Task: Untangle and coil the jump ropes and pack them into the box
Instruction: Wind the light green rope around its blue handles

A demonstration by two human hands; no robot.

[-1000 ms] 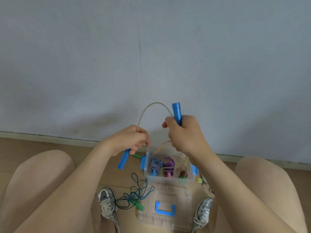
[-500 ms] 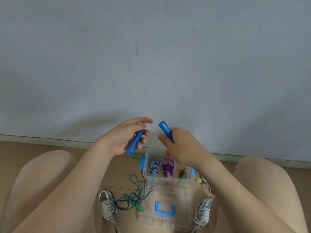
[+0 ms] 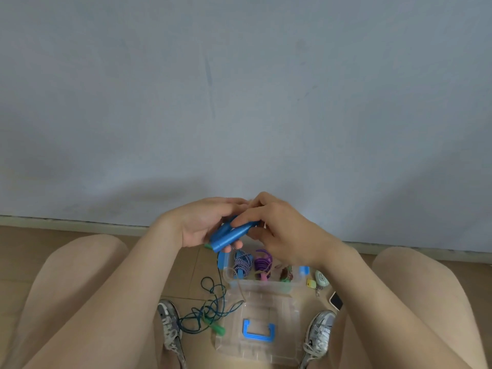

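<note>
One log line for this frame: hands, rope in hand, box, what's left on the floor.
left hand + right hand: gripping paired blue handles | box: open, coiled ropes inside | green rope: tangled on floor

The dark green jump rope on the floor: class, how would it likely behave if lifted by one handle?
The dark green jump rope lies in loose tangled loops, so it is probably floppy and would dangle. Its thin cord looks light. Loops crossing near the green handle may snag into knots.

I see: arms bare, no sleeves | legs bare | grey-silver sneakers (image 3: 170,326) with white laces, lower frame
</note>
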